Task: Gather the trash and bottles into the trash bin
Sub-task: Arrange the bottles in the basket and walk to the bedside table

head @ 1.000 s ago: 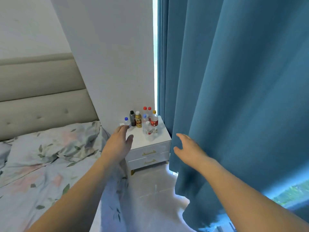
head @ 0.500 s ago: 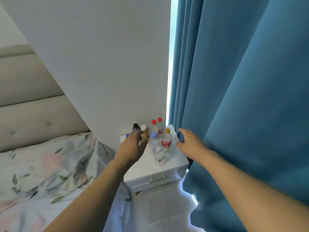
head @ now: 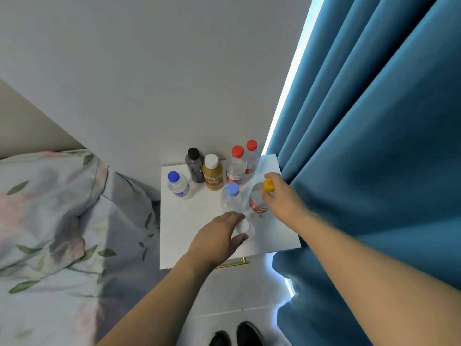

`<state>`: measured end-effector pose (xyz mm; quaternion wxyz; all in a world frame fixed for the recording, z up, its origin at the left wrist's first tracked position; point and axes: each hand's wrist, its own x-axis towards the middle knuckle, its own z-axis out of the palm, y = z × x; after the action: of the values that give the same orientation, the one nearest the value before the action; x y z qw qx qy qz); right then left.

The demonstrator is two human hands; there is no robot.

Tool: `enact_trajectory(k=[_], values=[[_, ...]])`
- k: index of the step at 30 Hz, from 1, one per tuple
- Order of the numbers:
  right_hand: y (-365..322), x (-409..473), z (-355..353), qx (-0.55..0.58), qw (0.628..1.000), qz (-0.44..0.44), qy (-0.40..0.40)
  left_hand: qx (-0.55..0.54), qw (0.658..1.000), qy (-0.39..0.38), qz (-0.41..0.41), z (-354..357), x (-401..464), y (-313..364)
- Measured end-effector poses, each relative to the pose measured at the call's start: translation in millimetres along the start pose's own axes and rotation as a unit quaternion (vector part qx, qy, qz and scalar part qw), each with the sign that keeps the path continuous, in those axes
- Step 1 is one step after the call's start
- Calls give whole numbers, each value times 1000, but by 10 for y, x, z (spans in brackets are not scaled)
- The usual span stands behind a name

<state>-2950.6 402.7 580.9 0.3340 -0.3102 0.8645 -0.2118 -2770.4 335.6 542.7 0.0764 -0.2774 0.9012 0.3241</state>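
White nightstand surface (head: 189, 236) between bed (head: 50, 221) and curtain (head: 374, 171) carries eight capped bottles; none binned, and no trash bin is in view. Left hand (head: 217, 239) curls around the white-capped bottle (head: 243, 226). Right hand (head: 280, 196) grips the yellow-capped bottle (head: 258, 204) near its neck. Contents mostly indiscernible; the amber bottle (head: 212, 174) looks full.

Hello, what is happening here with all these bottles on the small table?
A person stands at a white nightstand between a bed and a blue curtain, collecting bottles. The left hand closes around a clear white-capped bottle at the front. The right hand grips the yellow-capped bottle near its top. Six other bottles stand untouched behind, among them a dark one and two red-capped ones. No trash bin is in view.
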Motion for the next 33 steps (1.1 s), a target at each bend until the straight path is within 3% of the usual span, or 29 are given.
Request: enact_trajectory(k=[8, 13, 18, 25, 33], values=[[70, -64, 20, 34, 998, 24, 57, -47, 998, 21, -40, -86, -39, 49], [-336, -666, -358, 112, 987, 14, 118, -117, 985, 64, -109, -725, -369, 401], [-891, -1428, -712, 167, 968, -55, 177, -164, 963, 146, -153, -1397, -1017, 795], [-1439, -2087, -489, 141, 969, -186, 85, -121, 935, 255, -216, -1849, -2078, 634], [-2320, -2762, 393, 88, 944, -318, -27, -110, 852, 384, -339, -2038, -3793, 21]])
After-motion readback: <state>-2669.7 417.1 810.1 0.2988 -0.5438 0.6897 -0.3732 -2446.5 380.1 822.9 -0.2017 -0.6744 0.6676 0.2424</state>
